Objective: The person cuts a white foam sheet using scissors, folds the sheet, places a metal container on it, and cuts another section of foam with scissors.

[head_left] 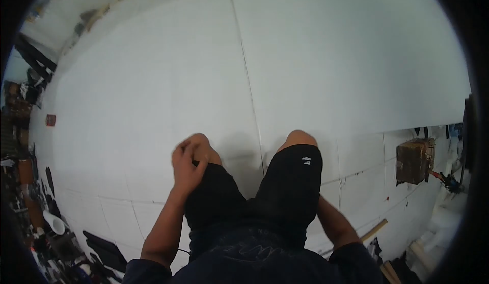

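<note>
My left hand [189, 167] rests on my left knee, at the hem of the black shorts [290, 182]. Its fingers are bent and a little apart, and nothing shows in them. On the right side my forearm runs down beside my thigh, and the hand at its end is hidden behind the leg. Both knees are bent over a white surface [153, 80] with a thin dark line across it.
A brown box [411, 161] stands on the tiled floor at the right. A small red object [50, 120] lies at the far left. Along the left edge are a white cylinder [54, 223], a dark flat object [105, 251] and mixed clutter. A wooden strip [374, 230] lies lower right.
</note>
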{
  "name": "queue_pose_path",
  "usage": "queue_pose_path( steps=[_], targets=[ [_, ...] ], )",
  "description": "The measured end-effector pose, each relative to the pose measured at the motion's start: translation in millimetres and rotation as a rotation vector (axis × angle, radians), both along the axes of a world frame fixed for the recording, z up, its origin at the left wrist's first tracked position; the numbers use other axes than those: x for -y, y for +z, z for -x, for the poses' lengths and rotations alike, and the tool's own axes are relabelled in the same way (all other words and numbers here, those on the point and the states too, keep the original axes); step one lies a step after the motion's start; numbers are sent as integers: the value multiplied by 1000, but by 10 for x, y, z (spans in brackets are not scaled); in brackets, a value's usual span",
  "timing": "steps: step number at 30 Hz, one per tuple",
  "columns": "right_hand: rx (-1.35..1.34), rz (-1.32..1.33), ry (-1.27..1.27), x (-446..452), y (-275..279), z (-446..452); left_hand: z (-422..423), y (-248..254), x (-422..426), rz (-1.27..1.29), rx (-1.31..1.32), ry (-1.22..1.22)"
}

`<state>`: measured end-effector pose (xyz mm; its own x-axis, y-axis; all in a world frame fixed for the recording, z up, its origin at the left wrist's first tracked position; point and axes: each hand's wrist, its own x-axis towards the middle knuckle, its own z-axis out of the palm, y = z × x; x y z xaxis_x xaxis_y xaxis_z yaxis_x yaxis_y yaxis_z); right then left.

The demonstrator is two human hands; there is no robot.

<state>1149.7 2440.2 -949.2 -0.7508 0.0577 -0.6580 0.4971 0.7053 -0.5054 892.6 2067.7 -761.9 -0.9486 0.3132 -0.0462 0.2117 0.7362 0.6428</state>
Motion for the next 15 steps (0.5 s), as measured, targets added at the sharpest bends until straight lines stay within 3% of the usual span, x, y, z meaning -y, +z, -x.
queue_pose_path(
  steps=[2,4,10,12,14,15],
  targets=[
    [-201,-178,120,-63,247,495,-130,164,-54,196,-163,99],
    [-361,-353,214,-96,299,934,-228,173,4,216,-185,131],
    [-509,-835,634,-49,-311,1957,-408,480,76,387,-131,203],
    [-284,-585,388,-133,-407,2085,-396,576,135,373,-125,257],
    [-122,-322,31,-319,-131,2278,-437,825,142,408,12,190],
    [-101,-344,-202,-400,104,2398,-478,944,136,434,-27,155]
  ],
)
